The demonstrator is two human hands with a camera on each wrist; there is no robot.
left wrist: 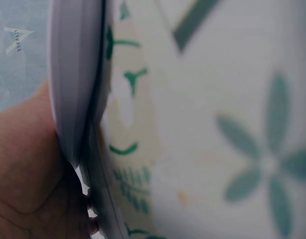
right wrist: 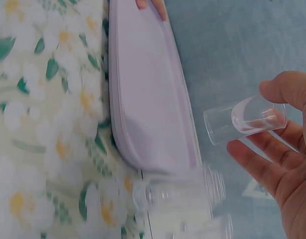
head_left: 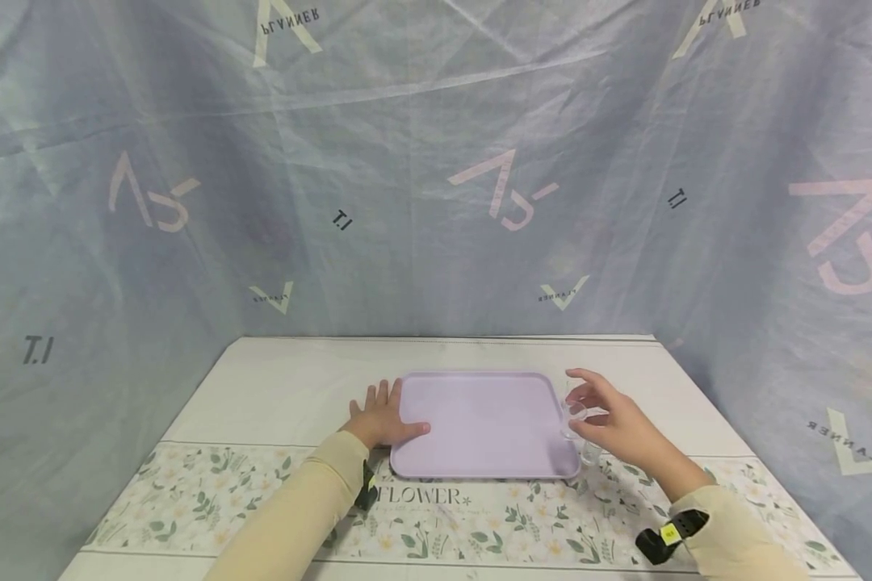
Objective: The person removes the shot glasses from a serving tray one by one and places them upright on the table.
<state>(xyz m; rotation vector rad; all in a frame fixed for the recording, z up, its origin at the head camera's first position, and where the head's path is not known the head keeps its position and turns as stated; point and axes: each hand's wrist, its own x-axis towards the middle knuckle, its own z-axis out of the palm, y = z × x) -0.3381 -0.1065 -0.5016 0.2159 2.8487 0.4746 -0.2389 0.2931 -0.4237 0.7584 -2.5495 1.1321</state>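
Note:
A lavender rectangular tray (head_left: 480, 424) lies flat on the table. My left hand (head_left: 383, 421) rests at its left edge, fingers spread and straight, thumb over the tray's surface. Beyond the tray's right edge, my right hand (head_left: 614, 420) pinches a small clear cylindrical cup (right wrist: 220, 124) between thumb and fingers. The cup is held above the table, tilted in the right wrist view. Close below stands a clear ribbed-looking glass (right wrist: 175, 194), blurred, near the tray's right front corner. Another clear glass (right wrist: 205, 229) is partly cut off at the bottom of that view.
The table is covered by a white cloth (head_left: 298, 363) with a flower-printed band (head_left: 211, 492) along the front. Grey-blue printed curtains (head_left: 407, 266) hang behind and on both sides. Each wrist wears a black camera strap (head_left: 690, 524).

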